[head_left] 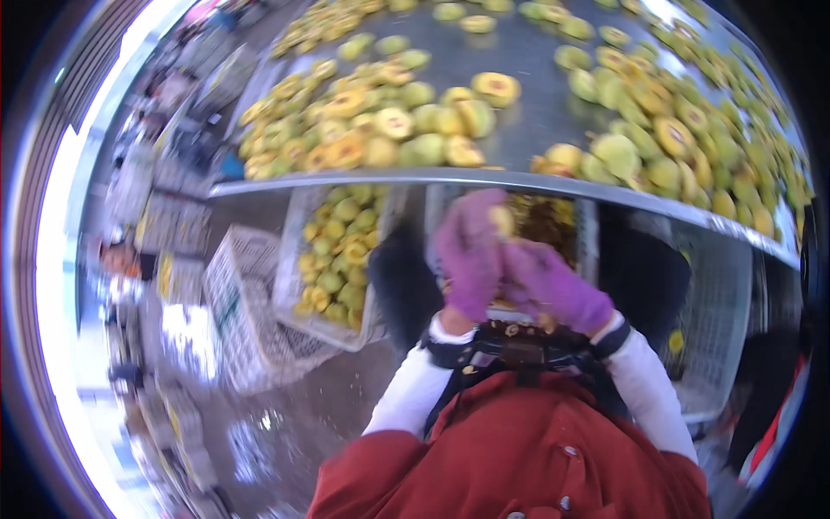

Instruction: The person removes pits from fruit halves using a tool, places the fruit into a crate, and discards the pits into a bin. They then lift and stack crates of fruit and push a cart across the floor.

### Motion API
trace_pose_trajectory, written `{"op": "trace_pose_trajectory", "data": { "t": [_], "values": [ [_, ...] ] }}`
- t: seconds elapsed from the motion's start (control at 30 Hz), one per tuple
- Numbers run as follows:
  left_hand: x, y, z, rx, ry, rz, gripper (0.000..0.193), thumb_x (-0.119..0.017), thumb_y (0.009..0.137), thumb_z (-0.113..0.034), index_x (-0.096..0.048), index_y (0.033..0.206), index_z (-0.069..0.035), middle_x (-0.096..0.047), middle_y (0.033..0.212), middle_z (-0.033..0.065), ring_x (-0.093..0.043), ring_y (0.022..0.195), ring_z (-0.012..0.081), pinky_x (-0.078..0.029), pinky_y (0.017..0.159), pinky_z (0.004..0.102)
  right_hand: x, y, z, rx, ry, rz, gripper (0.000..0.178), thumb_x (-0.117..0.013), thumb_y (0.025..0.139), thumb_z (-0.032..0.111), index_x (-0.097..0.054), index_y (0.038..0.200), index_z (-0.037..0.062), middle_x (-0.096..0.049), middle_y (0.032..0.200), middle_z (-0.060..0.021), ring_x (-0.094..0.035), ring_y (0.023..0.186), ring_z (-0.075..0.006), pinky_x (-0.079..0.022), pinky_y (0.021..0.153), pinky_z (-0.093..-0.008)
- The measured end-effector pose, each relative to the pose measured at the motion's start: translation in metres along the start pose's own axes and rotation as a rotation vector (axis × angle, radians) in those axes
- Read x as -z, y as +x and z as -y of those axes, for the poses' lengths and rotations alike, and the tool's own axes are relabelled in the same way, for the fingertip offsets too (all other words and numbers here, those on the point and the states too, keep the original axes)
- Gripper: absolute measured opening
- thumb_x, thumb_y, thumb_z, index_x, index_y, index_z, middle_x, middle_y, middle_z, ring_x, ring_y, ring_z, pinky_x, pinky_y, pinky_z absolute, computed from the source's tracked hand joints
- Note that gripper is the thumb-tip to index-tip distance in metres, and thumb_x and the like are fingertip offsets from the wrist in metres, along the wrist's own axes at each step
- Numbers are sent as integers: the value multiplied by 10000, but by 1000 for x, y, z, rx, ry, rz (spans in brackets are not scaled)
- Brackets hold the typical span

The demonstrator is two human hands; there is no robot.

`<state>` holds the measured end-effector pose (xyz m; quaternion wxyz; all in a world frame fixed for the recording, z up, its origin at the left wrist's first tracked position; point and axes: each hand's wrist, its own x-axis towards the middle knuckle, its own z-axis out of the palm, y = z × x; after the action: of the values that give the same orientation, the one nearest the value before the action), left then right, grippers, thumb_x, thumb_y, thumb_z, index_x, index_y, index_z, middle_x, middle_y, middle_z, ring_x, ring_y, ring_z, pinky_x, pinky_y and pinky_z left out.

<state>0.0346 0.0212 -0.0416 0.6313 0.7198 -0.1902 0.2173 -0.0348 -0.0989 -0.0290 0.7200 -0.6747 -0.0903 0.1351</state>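
Fruit [346,259] fills one crate [294,259], brown scraps [547,221] another crate [590,238]; left grip [474,251] holds a fruit piece [501,221]; right grip [553,284], cannot tell

From the person's head, the left one of two wide fisheye cameras looks steeply down and forward. The red garment [536,450] fills the lower middle, seen from above and very near; the white sleeves [647,381] run up from it to the left hand [469,255] and the right hand [562,284], close to the middle of the view. Beyond them the metal surface [540,112] spans the top, farther off, its near edge bowed by the lens (straight lines bend most toward the dark rim). The view is upright and unmirrored, and wide enough to take in the shiny floor [324,406] at the person's left and a pale plastic crate [722,320] at the right.
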Motion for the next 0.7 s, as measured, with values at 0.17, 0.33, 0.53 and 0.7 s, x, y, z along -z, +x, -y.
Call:
{"op": "trace_pose_trajectory", "data": {
  "t": [0.17, 0.33, 0.53, 0.7],
  "values": [
    [-17, 11, -15, 44, 245, 16, 287, -579, 891, -297, -628, 849, -18, -599, 710, 120, -600, 672, 200, -465, 649, 321, 12, 4, -24, 91, -557, -123, 299, -487, 918, 159, -481, 1183, 21, -527, 729, -19, -547, 683, -127, -463, 676, -235],
    [-13, -11, -3, 177, -94, 24, 287, -528, 921, -289, -629, 914, -20, -612, 744, 87, -596, 675, 219, -469, 661, 328, 10, 1, -8, 286, -473, -122, 277, -457, 958, 279, -514, 1067, 30, -469, 623, 23, -465, 514, -82, -380, 499, -217],
    [10, -3, -19, 689, -628, 8, 320, -487, 958, -259, -660, 861, -8, -615, 749, 18, -531, 658, 85, -425, 597, 234, 3, 0, 30, -294, 326, 174, 406, -461, 942, 457, -497, 900, 54, -434, 559, 37, -371, 410, -59, -289, 384, -225],
    [-1, -7, -27, 545, -435, -30, 332, -542, 938, -282, -658, 791, -7, -614, 740, 12, -504, 643, 56, -390, 571, 209, -3, -11, 29, -245, -129, 105, 174, -470, 916, 239, -505, 935, 69, -420, 684, -5, -415, 586, -104, -332, 499, -256]
  ]
}}
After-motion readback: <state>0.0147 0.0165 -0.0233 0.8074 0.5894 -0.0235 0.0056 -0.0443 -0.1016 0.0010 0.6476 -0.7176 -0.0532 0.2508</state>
